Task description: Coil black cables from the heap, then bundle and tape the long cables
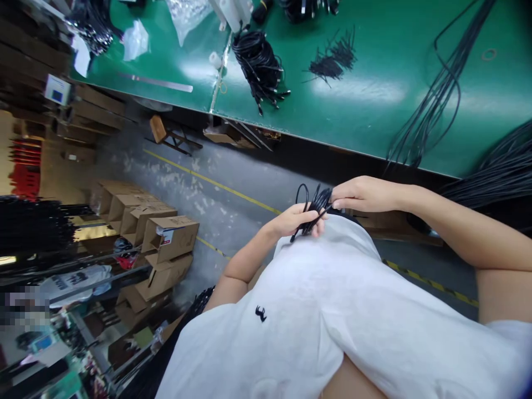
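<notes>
A black cable coil (321,200) is held in the air in front of the person's body, just off the near edge of the tabletop (357,119) and not resting on it. Its long axis slants: the lower end points back toward the body on the left side, the upper end toward the right and the near edge. One loop stands out from the bunch on the left.

The left hand (293,217) is the nearer one. Its grip is clamped around the middle of the coil, fingers curled underneath. The right hand (361,194) comes in from the right, at the coil's upper end; its thumb and fingertips are together and appear pinched on a strand there. So the coil lies directly between the two hands, to the right of the left grip and to the left of the right one, the relation that seems to matter most.

Beyond the near edge, a tied cable bundle (257,61) lies beside the seam, its ends pointing toward that edge. Right of it, set farther back, is a pile of short black pieces (332,58). Farther right, long loose cables (444,83) run from the far side down to the near edge, and a thick heap of black cables (502,160) lies at the right.
</notes>
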